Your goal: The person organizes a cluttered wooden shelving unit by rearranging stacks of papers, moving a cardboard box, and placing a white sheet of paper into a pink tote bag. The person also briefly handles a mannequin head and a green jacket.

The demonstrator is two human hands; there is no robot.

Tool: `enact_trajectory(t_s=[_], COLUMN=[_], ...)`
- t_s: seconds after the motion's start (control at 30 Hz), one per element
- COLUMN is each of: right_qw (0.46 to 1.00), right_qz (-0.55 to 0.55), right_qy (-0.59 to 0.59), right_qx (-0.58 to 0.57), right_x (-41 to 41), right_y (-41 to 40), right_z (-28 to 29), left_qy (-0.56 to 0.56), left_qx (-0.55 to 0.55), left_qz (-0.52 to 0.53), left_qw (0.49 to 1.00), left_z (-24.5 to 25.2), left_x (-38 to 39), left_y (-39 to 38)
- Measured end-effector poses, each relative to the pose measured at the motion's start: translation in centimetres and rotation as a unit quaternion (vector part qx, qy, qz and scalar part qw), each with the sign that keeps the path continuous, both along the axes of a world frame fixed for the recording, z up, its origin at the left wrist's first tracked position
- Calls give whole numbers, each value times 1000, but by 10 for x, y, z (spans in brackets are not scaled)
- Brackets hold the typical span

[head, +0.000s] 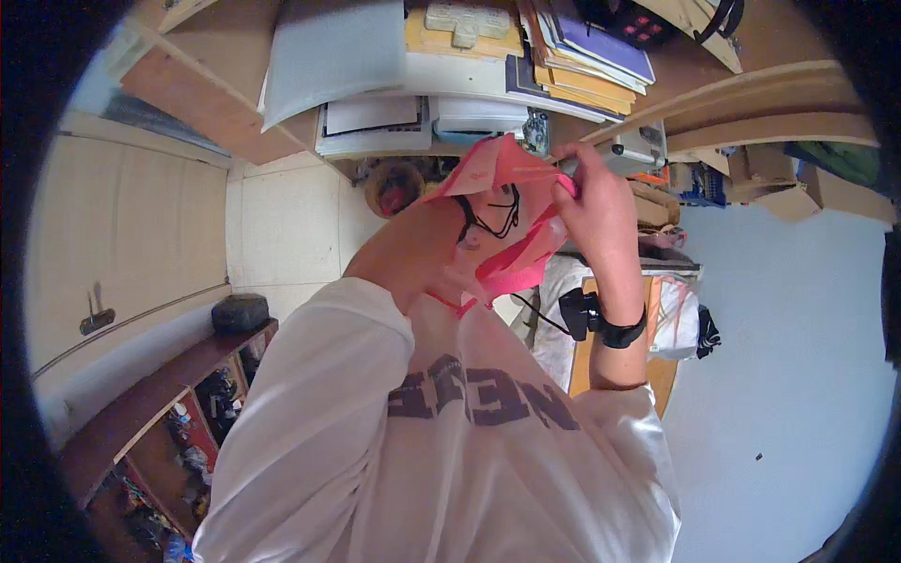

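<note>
A thin pink plastic bag (517, 271) hangs in front of my white shirt (450, 478). Its upper edge is pinched between the thumb and fingers of my right hand (598, 200), which wears a black wrist strap with a small device (588, 317). My left forearm (401, 246) reaches into the bag. A black strap and a looped black cord (508, 222) at that wrist show among the pink film. The film covers most of my left hand, so its fingers and anything in them cannot be made out.
Ahead stand shelves with paper stacks (479, 112) and folders (598, 63). A round basket (394, 188) rests low beneath them. To the right are a silver case (639, 149) and cardboard boxes (788, 190). At left, a black box (241, 313) sits on a brown shelf unit (169, 380).
</note>
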State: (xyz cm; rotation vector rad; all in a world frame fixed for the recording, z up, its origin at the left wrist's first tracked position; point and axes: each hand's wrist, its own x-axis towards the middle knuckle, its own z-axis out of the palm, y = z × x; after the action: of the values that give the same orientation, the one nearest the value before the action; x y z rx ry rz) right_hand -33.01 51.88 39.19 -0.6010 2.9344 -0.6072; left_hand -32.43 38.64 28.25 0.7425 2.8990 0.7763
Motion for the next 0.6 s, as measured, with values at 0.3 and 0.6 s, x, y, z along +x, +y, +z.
enact_trajectory(t_s=[0.3,0.6], right_qw=[1000,998], right_qz=[18,33], right_qy=[-16,8], right_qx=[-11,-43], right_x=[7,18], right_y=[4,2], right_z=[-12,-13], left_qy=[-47,-82], left_qx=[-51,-105], left_qz=[-10,-47], left_qw=[998,990], left_z=[11,25], left_x=[30,16], left_y=[-13,-4])
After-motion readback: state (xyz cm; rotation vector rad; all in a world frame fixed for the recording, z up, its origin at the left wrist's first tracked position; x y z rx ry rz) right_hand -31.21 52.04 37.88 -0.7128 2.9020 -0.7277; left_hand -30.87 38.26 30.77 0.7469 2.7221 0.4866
